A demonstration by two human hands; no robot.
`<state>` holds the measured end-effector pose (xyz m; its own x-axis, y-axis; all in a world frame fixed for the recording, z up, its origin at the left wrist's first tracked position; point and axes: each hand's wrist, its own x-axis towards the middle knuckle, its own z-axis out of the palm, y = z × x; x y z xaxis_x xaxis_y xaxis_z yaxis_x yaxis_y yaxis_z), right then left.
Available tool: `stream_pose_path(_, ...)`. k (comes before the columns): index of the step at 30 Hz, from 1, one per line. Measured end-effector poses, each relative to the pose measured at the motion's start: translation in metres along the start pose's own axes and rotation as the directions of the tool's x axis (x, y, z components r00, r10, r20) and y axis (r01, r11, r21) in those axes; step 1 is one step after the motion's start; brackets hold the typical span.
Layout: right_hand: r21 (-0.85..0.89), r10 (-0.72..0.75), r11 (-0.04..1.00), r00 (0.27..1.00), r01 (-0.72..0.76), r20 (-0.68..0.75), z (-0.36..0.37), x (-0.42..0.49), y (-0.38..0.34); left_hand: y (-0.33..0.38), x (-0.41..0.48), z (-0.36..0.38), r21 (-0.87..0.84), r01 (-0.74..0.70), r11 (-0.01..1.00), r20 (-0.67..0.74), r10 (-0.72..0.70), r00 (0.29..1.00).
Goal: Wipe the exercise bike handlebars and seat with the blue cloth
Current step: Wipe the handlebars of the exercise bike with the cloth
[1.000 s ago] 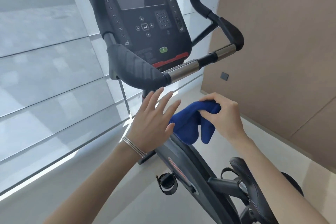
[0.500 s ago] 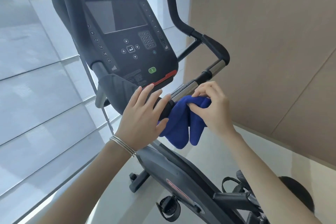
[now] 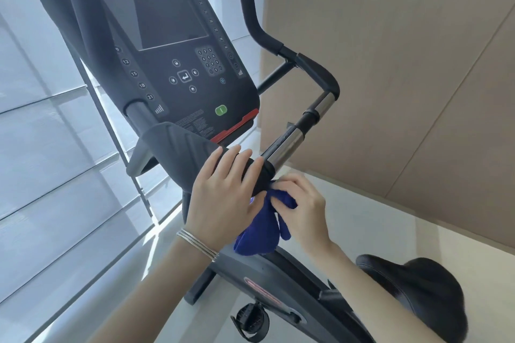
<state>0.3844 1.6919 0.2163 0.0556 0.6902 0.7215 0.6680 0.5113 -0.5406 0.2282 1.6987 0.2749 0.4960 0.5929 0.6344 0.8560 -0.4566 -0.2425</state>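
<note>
The right hand [image 3: 303, 214] is pinching the bunched, probably soft and limp blue fabric cloth [image 3: 259, 234] beneath the black-and-chrome handlebar [image 3: 284, 147]; the left hand [image 3: 223, 198] is resting flat-fingered atop.

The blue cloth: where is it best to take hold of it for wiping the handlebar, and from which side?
Probably its bunched upper end, from the right. The blue cloth hangs under the black handlebar grip; the right hand pinches that end, the left hand lies over the grip on the other side, and the loose folds hang free below.
</note>
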Motion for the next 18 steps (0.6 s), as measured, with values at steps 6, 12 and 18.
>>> stream_pose_path(6, 0.074, 0.113, 0.992, 0.99, -0.107, -0.088, 0.01, -0.028, -0.015, -0.004, -0.002, -0.001, -0.031, -0.007, 1.0, 0.001, 0.007, 1.0)
stream_pose_path(12, 0.088, 0.106, 0.992, 0.973, -0.09, -0.204, -0.024, 0.002, -0.016, -0.004, -0.003, -0.002, -0.021, -0.014, 1.0, -0.02, 0.014, 1.0)
stream_pose_path(18, 0.074, 0.086, 0.995, 0.964, -0.07, -0.253, -0.042, 0.039, -0.009, -0.003, -0.002, -0.003, -0.014, -0.022, 1.0, -0.023, 0.022, 1.0)
